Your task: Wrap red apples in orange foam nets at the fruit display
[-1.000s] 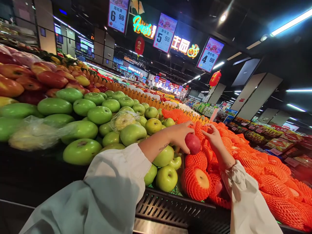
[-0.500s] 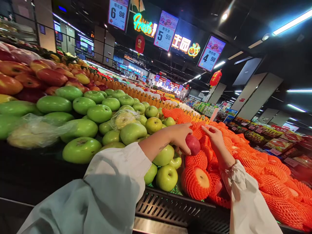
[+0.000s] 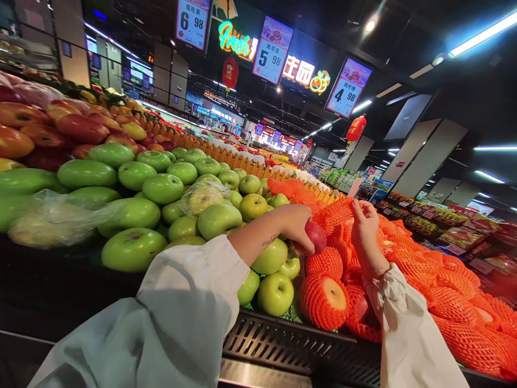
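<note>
My left hand (image 3: 297,226) is closed around a dark red apple (image 3: 315,237), above the border between green apples and net-wrapped fruit. To its right, my right hand (image 3: 364,229) pinches the edge of an orange foam net (image 3: 335,211) between thumb and fingers. That net reaches from the pinch back toward the red apple; whether they touch is hard to make out. Below the hands sits a fruit in an orange foam net (image 3: 325,302), its pale end showing. Green apples (image 3: 276,293) lie under my left forearm.
A black slotted rail (image 3: 278,342) edges the display in front. Red apples (image 3: 83,128) are heaped at the far left, near a plastic-wrapped fruit (image 3: 48,220). More orange-netted fruit (image 3: 456,296) fills the right side. Price signs (image 3: 273,49) hang overhead.
My right hand has moved right, away from the red apple, drawing the orange foam net's edge with it. My left hand has shifted slightly left with the apple.
</note>
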A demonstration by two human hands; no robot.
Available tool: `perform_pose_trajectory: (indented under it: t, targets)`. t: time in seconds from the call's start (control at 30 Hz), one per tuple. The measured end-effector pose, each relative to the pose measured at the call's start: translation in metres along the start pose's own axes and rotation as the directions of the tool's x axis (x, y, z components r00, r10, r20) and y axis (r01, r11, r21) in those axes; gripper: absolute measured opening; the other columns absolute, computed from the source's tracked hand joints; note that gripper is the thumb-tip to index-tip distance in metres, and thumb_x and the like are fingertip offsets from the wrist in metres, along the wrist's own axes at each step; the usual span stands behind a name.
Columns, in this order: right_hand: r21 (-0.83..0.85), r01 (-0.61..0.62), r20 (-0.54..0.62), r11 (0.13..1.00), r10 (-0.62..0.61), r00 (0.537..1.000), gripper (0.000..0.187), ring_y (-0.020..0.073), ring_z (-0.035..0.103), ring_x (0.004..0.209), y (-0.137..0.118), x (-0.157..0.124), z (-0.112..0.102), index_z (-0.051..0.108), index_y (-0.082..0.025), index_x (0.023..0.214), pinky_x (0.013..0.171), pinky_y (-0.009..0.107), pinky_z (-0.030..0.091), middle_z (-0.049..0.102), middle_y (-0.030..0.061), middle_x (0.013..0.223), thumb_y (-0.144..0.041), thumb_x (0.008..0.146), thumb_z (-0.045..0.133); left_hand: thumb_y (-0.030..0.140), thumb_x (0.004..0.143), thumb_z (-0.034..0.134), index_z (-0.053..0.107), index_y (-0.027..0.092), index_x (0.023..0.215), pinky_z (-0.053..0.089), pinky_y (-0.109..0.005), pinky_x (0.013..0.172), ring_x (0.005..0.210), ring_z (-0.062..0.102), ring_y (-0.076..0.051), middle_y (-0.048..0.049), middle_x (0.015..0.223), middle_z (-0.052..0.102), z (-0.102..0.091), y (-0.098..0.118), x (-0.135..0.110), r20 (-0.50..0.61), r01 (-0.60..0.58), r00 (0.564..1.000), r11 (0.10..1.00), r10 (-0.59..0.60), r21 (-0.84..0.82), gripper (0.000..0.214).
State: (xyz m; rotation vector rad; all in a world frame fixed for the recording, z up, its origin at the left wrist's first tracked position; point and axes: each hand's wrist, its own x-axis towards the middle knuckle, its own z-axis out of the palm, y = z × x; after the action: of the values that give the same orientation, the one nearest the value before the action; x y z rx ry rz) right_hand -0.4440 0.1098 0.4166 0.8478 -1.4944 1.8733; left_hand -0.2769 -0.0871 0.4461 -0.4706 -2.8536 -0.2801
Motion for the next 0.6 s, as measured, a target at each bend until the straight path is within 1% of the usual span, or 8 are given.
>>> perform_pose_trajectory:
  t: [0.1, 0.17, 0.27, 0.37, 0.43, 0.5, 0.53, 0.6]
  targets:
    - [0.034, -0.069, 0.037, 0.997, 0.068, 0.997, 0.042, 0.0134, 0.048, 0.071, 0.002, 0.000, -0.001, 0.056, -0.023, 0.084, 0.072, 0.028, 0.043, 0.053, -0.0032, 0.079, -0.056, 0.070, 0.080, 0.067, 0.055, 0.076, 0.065, 0.014, 0.097, 0.048, -0.036, 0.071, 0.089, 0.066, -0.027, -0.0131, 0.107, 0.072, 0.001, -0.001, 0.001, -0.022, 0.004, 1.000, 1.000, -0.004, 0.011, 0.068]
    - [0.092, -0.172, 0.103, 0.981, 0.162, 0.981, 0.039, 0.0153, 0.052, 0.072, 0.004, 0.001, -0.003, 0.057, -0.024, 0.084, 0.072, 0.030, 0.044, 0.056, -0.0023, 0.080, -0.055, 0.072, 0.078, 0.068, 0.056, 0.075, 0.064, 0.014, 0.096, 0.049, -0.036, 0.073, 0.091, 0.066, -0.028, -0.0131, 0.108, 0.071, 0.002, -0.001, 0.002, -0.056, 0.015, 0.998, 0.999, -0.013, 0.029, 0.068]
    - [0.179, -0.319, 0.202, 0.931, 0.282, 0.938, 0.039, 0.0205, 0.062, 0.079, 0.007, 0.004, -0.007, 0.061, -0.025, 0.084, 0.076, 0.035, 0.050, 0.065, 0.0012, 0.084, -0.064, 0.079, 0.065, 0.069, 0.057, 0.073, 0.062, 0.015, 0.096, 0.051, -0.038, 0.077, 0.097, 0.066, -0.030, -0.0133, 0.111, 0.070, 0.003, -0.002, 0.004, -0.129, 0.040, 0.991, 0.998, -0.034, 0.048, 0.068]
    - [0.300, -0.355, 0.148, 0.885, 0.325, 0.934, 0.028, 0.0199, 0.066, 0.083, 0.013, 0.007, -0.008, 0.064, -0.025, 0.085, 0.080, 0.035, 0.053, 0.070, -0.0001, 0.086, -0.052, 0.079, 0.062, 0.066, 0.058, 0.073, 0.061, 0.014, 0.103, 0.052, -0.042, 0.084, 0.106, 0.065, -0.033, -0.0142, 0.120, 0.067, 0.004, -0.004, 0.005, -0.207, 0.039, 0.978, 0.999, -0.033, 0.027, 0.070]
    - [0.380, -0.390, 0.141, 0.839, 0.365, 0.921, 0.016, 0.0165, 0.066, 0.084, 0.017, 0.008, -0.008, 0.065, -0.025, 0.084, 0.081, 0.030, 0.054, 0.072, -0.0025, 0.086, -0.037, 0.074, 0.065, 0.063, 0.059, 0.074, 0.060, 0.015, 0.103, 0.052, -0.043, 0.087, 0.110, 0.064, -0.034, -0.0139, 0.124, 0.065, 0.003, -0.005, 0.004, -0.252, 0.005, 0.968, 1.000, -0.007, -0.009, 0.067]
    - [0.419, -0.432, 0.184, 0.798, 0.391, 0.902, 0.015, 0.0143, 0.065, 0.085, 0.020, 0.008, -0.006, 0.066, -0.025, 0.084, 0.082, 0.026, 0.053, 0.072, -0.0039, 0.086, -0.030, 0.070, 0.067, 0.060, 0.059, 0.076, 0.061, 0.016, 0.100, 0.053, -0.043, 0.086, 0.108, 0.064, -0.032, -0.0125, 0.123, 0.065, 0.003, -0.005, 0.003, -0.292, -0.058, 0.955, 0.997, 0.042, -0.044, 0.062]
    - [0.415, -0.443, 0.201, 0.795, 0.395, 0.896, 0.017, 0.0137, 0.064, 0.085, 0.020, 0.007, -0.006, 0.066, -0.026, 0.084, 0.081, 0.024, 0.053, 0.072, -0.0046, 0.086, -0.029, 0.068, 0.070, 0.059, 0.059, 0.077, 0.061, 0.016, 0.098, 0.053, -0.042, 0.086, 0.107, 0.065, -0.031, -0.0119, 0.122, 0.065, 0.002, -0.004, 0.003, -0.311, -0.098, 0.947, 0.993, 0.075, -0.059, 0.060]
    - [0.313, -0.418, 0.233, 0.853, 0.358, 0.904, 0.023, 0.0138, 0.063, 0.082, 0.018, 0.005, -0.003, 0.066, -0.029, 0.087, 0.078, 0.024, 0.053, 0.072, -0.0061, 0.087, -0.030, 0.065, 0.073, 0.055, 0.059, 0.080, 0.062, 0.016, 0.099, 0.053, -0.042, 0.090, 0.111, 0.065, -0.030, -0.0123, 0.126, 0.064, 0.002, -0.003, 0.003, -0.352, -0.184, 0.925, 0.979, 0.142, -0.089, 0.058]
